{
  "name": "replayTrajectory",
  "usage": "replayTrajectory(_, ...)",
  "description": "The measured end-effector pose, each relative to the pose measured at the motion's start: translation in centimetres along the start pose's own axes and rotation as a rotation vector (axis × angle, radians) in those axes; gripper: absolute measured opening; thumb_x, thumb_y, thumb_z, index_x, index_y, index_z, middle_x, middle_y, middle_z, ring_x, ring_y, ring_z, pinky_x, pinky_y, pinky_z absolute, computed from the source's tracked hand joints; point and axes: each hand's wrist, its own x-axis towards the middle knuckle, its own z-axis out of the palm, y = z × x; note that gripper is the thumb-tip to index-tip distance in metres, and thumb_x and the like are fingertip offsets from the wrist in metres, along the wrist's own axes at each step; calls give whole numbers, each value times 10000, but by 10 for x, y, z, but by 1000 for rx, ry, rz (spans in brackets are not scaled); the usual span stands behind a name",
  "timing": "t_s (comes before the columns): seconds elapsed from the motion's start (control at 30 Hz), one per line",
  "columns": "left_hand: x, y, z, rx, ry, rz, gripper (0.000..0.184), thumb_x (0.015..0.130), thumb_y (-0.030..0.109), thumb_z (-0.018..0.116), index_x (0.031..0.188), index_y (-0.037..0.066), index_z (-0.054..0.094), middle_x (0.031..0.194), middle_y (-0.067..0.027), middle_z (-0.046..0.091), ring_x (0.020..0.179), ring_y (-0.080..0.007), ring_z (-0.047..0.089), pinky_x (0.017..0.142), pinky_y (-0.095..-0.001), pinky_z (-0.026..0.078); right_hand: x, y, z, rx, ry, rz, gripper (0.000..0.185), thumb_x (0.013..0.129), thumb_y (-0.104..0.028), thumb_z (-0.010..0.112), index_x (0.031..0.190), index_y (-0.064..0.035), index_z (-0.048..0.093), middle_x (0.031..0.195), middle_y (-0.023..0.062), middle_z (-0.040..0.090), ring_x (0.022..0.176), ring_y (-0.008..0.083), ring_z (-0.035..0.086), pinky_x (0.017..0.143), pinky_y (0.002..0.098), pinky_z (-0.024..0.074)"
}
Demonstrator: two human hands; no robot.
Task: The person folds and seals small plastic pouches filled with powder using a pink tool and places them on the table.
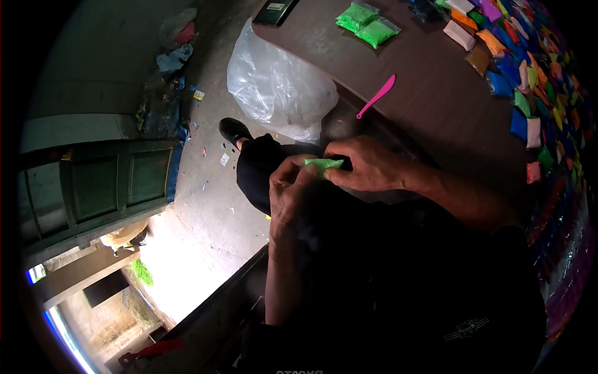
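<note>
A small light-green packet (323,164) is held between my two hands, above my lap. My left hand (289,190) pinches its left end between thumb and fingers. At the other end, my right hand (367,163) grips it with fingers curled and thumb pressed in. Part of the packet is hidden by the fingers. On the brown table nearby lies a pink plastic knife (377,96). Farther back on the table are two bright green packets (377,31) in clear bags, one overlapping the other.
A large pile of small colored packets (529,81) covers the right side of the table (436,81). A dark phone (275,12) lies at its corner. A big clear plastic bag (274,81) stands beside the table. Litter lies near the green door (93,190).
</note>
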Motion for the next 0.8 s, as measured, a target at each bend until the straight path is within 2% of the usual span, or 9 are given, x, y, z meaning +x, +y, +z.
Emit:
replayTrajectory(0.13,0,5,4,97,-30,-33,150,1016,156,742,1082,23,729,949,4,723,867,-68,625,814,-220,480,0,5,3,-37,27,-35,305,902,-280,733,976,13,691,820,226,695,761,376,711,688,460,537)
replayTrajectory(0.2,3,-2,0,97,-58,14,161,1014,163,747,1087,20,732,940,8,721,856,-67,618,812,-218,477,0,4,5,-55,53,-35,302,897,-274,742,970,14,691,835,226,703,777,384,715,696,460,540)
replayTrajectory(0.3,5,-13,-6,55,-37,62,179,1016,172,748,1105,17,734,939,12,718,848,-67,613,812,-218,476,0,-3,2,-25,32,-12,310,892,-273,756,988,17,701,854,219,713,792,374,719,711,454,544)
replayTrajectory(0.43,2,-7,-5,-5,-18,22,192,1019,181,746,1116,16,735,947,12,717,853,-65,609,812,-215,473,2,3,5,27,60,-52,318,897,-272,758,1011,21,710,872,216,721,808,364,722,724,449,545)
replayTrajectory(0.5,1,0,2,-17,-10,22,194,1013,187,756,1105,17,736,948,16,716,851,-60,606,801,-212,471,3,9,6,4,74,-96,266,913,-216,785,1045,2,708,847,166,720,745,291,706,672,393,542)
replayTrajectory(0.6,0,2,4,64,-11,23,184,1007,184,765,1084,19,741,927,23,711,836,-56,603,788,-212,470,2,11,4,-20,72,-114,237,916,-191,780,1041,-1,710,857,160,720,750,280,700,677,385,539)
replayTrajectory(0.8,-1,-5,1,33,-20,53,178,1003,184,770,1061,17,750,910,24,715,822,-52,602,772,-213,471,1,7,3,-66,58,-148,229,920,-176,784,1054,-4,714,882,146,723,770,249,696,687,372,537)
